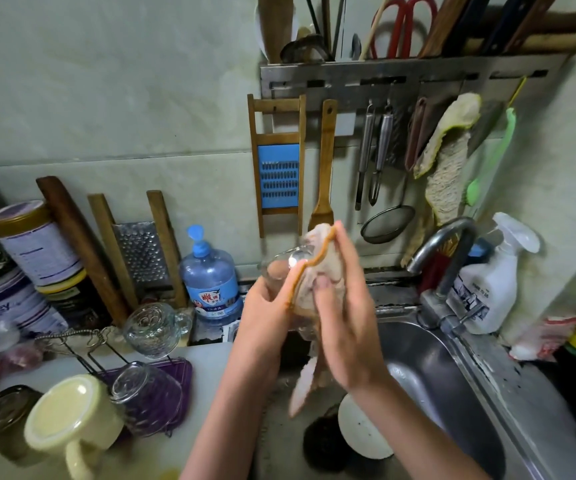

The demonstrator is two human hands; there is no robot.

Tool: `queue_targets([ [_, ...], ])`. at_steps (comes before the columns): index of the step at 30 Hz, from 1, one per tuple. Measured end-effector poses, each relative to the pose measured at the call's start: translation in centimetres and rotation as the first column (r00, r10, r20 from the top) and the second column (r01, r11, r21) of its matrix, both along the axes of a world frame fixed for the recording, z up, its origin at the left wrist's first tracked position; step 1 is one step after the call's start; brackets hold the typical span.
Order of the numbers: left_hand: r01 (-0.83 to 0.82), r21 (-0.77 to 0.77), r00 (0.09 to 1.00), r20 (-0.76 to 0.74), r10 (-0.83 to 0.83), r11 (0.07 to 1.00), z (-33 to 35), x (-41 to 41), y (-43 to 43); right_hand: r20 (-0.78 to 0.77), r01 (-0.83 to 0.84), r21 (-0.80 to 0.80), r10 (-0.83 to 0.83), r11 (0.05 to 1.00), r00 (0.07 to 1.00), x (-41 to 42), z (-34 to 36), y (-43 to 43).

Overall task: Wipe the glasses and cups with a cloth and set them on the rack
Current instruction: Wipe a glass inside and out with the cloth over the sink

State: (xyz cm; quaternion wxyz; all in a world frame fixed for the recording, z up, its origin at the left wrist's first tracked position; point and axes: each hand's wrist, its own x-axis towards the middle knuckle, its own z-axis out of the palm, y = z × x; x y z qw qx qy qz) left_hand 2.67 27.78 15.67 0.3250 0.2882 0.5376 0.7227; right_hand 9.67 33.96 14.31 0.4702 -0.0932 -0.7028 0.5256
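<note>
Above the sink's left edge, my left hand [266, 306] grips a clear drinking glass [279, 266]. My right hand [343, 306] holds a pale cloth with an orange hem [317, 265] wrapped against the glass; the cloth's tail hangs down below my hands. On the counter at the left stands a wire rack [82, 341] over a purple tray [179, 372]. It carries an upturned clear glass cup with a handle [155, 329], an upturned clear glass [141, 393] and an upturned cream mug [72, 417]. A brownish jar [6, 417] sits at the far left.
The steel sink [453, 393] holds a white dish [359, 431] and a dark scourer [324, 441]. The tap [449, 251] and a white spray bottle [494, 289] stand right of my hands. A small blue water bottle [210, 278], graters and tins line the wall; utensils hang above.
</note>
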Motion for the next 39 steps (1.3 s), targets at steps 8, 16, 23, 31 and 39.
queue_targets([
  [8,-0.115,0.075,0.977,-0.169,0.126,0.991,0.0,1.1,0.6,0.012,-0.207,-0.503,0.246,0.839,0.969,0.7,3.5,1.6],
  [16,-0.147,0.079,0.984,-0.087,0.154,0.986,-0.1,0.4,0.6,0.037,0.138,0.320,-0.157,0.937,0.987,1.6,-0.8,-1.9],
  [23,-0.049,0.055,0.992,-0.116,0.055,0.997,-1.6,0.7,0.5,0.142,0.068,0.440,-0.145,0.896,0.979,1.4,-0.6,-0.1],
  [31,-0.179,-0.026,0.984,-0.028,0.179,0.983,-1.3,0.4,1.3,0.222,0.049,0.107,-0.072,0.993,0.972,0.2,2.7,1.1],
  [39,-0.114,0.025,0.992,0.065,0.112,0.993,-1.3,-0.9,-0.4,0.175,0.019,0.565,-0.143,0.825,0.974,1.8,-2.4,-1.6],
])
